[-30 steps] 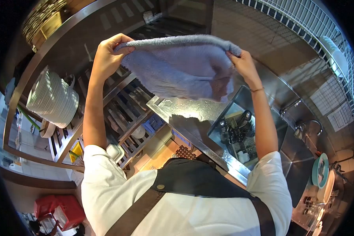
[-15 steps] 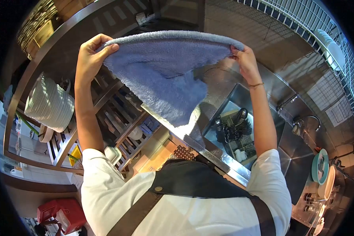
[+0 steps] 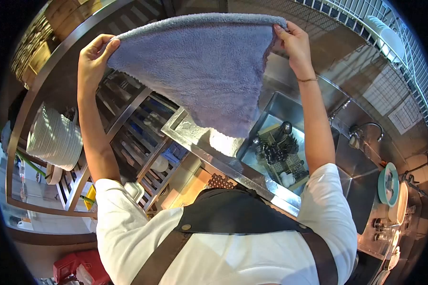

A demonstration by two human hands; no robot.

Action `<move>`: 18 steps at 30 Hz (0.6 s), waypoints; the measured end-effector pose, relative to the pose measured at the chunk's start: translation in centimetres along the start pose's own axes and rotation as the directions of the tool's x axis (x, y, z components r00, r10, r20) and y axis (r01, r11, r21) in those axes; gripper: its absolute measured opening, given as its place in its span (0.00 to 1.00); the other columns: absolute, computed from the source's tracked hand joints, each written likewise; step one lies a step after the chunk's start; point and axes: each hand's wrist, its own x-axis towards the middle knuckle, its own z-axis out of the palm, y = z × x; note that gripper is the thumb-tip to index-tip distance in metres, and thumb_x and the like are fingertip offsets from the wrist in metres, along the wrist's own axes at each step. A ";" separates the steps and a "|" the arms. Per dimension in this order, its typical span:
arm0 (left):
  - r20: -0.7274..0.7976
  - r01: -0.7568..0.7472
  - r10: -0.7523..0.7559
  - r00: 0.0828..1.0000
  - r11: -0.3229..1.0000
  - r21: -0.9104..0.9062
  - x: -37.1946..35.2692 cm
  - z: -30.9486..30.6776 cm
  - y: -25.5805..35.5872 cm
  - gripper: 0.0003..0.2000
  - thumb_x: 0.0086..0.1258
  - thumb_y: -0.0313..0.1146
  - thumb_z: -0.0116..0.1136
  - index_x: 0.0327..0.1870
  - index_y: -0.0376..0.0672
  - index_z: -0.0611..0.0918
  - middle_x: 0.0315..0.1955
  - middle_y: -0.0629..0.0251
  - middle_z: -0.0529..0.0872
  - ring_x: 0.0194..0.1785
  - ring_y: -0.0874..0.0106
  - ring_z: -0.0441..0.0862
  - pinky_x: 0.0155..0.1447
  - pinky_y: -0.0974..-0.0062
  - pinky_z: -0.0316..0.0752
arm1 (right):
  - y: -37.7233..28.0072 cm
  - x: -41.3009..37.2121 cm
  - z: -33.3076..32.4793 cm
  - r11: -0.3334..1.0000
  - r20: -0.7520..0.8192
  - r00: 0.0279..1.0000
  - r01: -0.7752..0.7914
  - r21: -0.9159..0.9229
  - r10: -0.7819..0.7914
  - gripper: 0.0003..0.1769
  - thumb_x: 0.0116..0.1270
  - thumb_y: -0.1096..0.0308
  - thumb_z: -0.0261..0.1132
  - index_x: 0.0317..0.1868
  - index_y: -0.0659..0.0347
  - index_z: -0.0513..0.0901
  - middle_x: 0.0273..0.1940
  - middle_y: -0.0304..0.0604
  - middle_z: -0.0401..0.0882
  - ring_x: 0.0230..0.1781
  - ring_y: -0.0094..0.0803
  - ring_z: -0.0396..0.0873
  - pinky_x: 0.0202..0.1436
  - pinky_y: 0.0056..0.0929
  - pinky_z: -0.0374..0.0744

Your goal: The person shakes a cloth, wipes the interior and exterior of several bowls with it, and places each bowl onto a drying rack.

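Note:
A grey-blue towel (image 3: 204,71) is stretched out flat and high in front of me. My left hand (image 3: 92,59) pinches its left corner and my right hand (image 3: 292,42) pinches its right corner, arms raised. The cloth hangs down to a point above a wet steel counter (image 3: 199,142). Below the towel's right side lies a steel sink (image 3: 280,152) holding a rack of dark utensils (image 3: 276,149).
A stack of white ribbed plates (image 3: 52,137) sits on steel shelving at the left. A faucet (image 3: 364,130) stands right of the sink, with a teal plate (image 3: 387,183) further right. A wire rack with a white dish (image 3: 390,33) runs along the upper right.
Both hands have risen and spread further apart, pulling the towel from a sagging fold into a wide taut sheet.

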 end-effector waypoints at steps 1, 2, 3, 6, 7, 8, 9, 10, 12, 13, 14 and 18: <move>0.002 -0.007 0.007 1.000 1.000 -0.002 0.0 0.2 0.2 0.10 0.66 0.35 0.62 0.37 0.36 0.82 0.29 0.77 0.79 0.35 0.86 0.72 0.41 0.88 0.66 | -0.4 -0.4 -0.2 0.997 -0.016 0.997 -0.075 -0.010 0.075 0.07 0.66 0.70 0.63 0.42 0.59 0.83 0.30 0.30 0.79 0.26 0.15 0.73 0.26 0.16 0.71; -0.010 -0.058 0.059 0.998 0.997 0.050 -0.2 0.6 0.7 0.10 0.67 0.35 0.62 0.36 0.36 0.82 0.28 0.77 0.78 0.35 0.86 0.72 0.41 0.88 0.66 | -0.7 -0.6 -0.3 0.988 -0.033 0.988 -0.153 -0.018 0.152 0.07 0.65 0.70 0.63 0.42 0.60 0.84 0.28 0.30 0.78 0.23 0.15 0.71 0.24 0.16 0.70; -0.021 -0.109 0.112 0.994 0.989 0.101 -0.2 1.1 1.2 0.10 0.67 0.35 0.62 0.36 0.37 0.81 0.28 0.78 0.77 0.35 0.86 0.71 0.41 0.88 0.66 | -0.5 -0.5 -0.4 0.989 -0.039 0.988 -0.148 -0.019 0.147 0.07 0.65 0.70 0.63 0.42 0.60 0.84 0.28 0.30 0.78 0.23 0.15 0.71 0.24 0.16 0.70; -0.014 -0.093 0.095 0.995 0.991 0.094 -0.2 2.3 1.7 0.09 0.66 0.34 0.62 0.36 0.37 0.80 0.27 0.77 0.77 0.34 0.85 0.71 0.40 0.86 0.66 | 0.6 -0.2 -0.8 0.997 -0.095 0.992 -0.080 0.020 0.082 0.09 0.65 0.71 0.63 0.44 0.61 0.84 0.30 0.32 0.80 0.23 0.17 0.74 0.23 0.17 0.73; -0.013 -0.098 0.100 0.995 0.989 0.114 -0.1 2.5 1.7 0.08 0.66 0.33 0.62 0.36 0.37 0.80 0.27 0.76 0.77 0.34 0.84 0.71 0.40 0.85 0.66 | 0.9 0.1 -1.0 0.998 -0.116 0.991 -0.063 0.002 0.062 0.09 0.65 0.71 0.63 0.45 0.62 0.83 0.31 0.33 0.80 0.24 0.18 0.75 0.25 0.18 0.74; -0.038 -0.207 0.230 0.972 0.927 0.314 0.4 2.5 1.3 0.08 0.65 0.32 0.63 0.35 0.37 0.79 0.26 0.71 0.78 0.32 0.81 0.73 0.38 0.82 0.68 | 0.9 0.2 -1.1 0.999 -0.137 0.990 -0.045 -0.017 0.042 0.10 0.65 0.72 0.63 0.46 0.63 0.83 0.31 0.34 0.81 0.24 0.18 0.76 0.26 0.18 0.75; -0.036 -0.213 0.236 0.971 0.926 0.313 0.7 2.7 1.1 0.08 0.65 0.32 0.63 0.35 0.37 0.79 0.26 0.71 0.78 0.32 0.81 0.73 0.38 0.82 0.68 | 1.0 0.3 -1.1 0.999 -0.142 0.989 -0.041 -0.018 0.038 0.10 0.65 0.72 0.63 0.46 0.63 0.83 0.31 0.34 0.81 0.24 0.18 0.76 0.26 0.18 0.75; -0.060 -0.231 0.290 0.955 0.856 0.463 1.0 2.8 0.9 0.08 0.65 0.33 0.62 0.34 0.38 0.79 0.25 0.68 0.79 0.31 0.79 0.74 0.37 0.80 0.69 | 1.1 0.5 -1.2 1.000 -0.145 0.989 -0.024 0.007 0.025 0.10 0.65 0.72 0.63 0.46 0.63 0.83 0.32 0.34 0.81 0.25 0.19 0.76 0.27 0.19 0.75; -0.077 -0.268 0.407 0.910 0.721 0.640 1.6 3.4 0.2 0.10 0.67 0.36 0.60 0.34 0.39 0.77 0.23 0.59 0.80 0.25 0.74 0.78 0.30 0.74 0.72 | 1.0 0.4 -1.3 0.999 -0.148 0.989 -0.008 0.032 0.012 0.09 0.65 0.72 0.63 0.45 0.63 0.83 0.32 0.34 0.81 0.25 0.19 0.76 0.27 0.19 0.75; -0.077 -0.268 0.408 0.910 0.720 0.640 1.6 3.7 -0.1 0.10 0.67 0.36 0.60 0.34 0.39 0.77 0.23 0.59 0.80 0.25 0.74 0.78 0.30 0.74 0.72 | 0.9 0.4 -1.3 1.000 -0.155 0.988 0.000 0.014 0.002 0.09 0.65 0.72 0.63 0.45 0.63 0.83 0.32 0.34 0.81 0.25 0.19 0.76 0.27 0.19 0.75; -0.137 -0.112 0.226 0.964 0.820 0.562 1.5 4.3 0.3 0.09 0.70 0.36 0.57 0.35 0.38 0.76 0.21 0.64 0.78 0.23 0.78 0.75 0.26 0.78 0.70 | 0.6 0.3 -1.1 1.000 -0.160 0.987 0.008 -0.005 -0.009 0.08 0.66 0.72 0.62 0.44 0.63 0.83 0.32 0.34 0.81 0.25 0.19 0.76 0.28 0.19 0.76; -0.163 0.060 0.007 0.987 0.913 0.403 2.5 4.5 -1.9 0.11 0.71 0.39 0.56 0.41 0.41 0.76 0.18 0.69 0.78 0.19 0.83 0.73 0.18 0.82 0.68 | -0.2 0.3 -1.1 0.997 -0.160 0.987 -0.005 0.080 0.018 0.08 0.66 0.71 0.62 0.44 0.62 0.83 0.32 0.34 0.82 0.25 0.19 0.76 0.27 0.19 0.75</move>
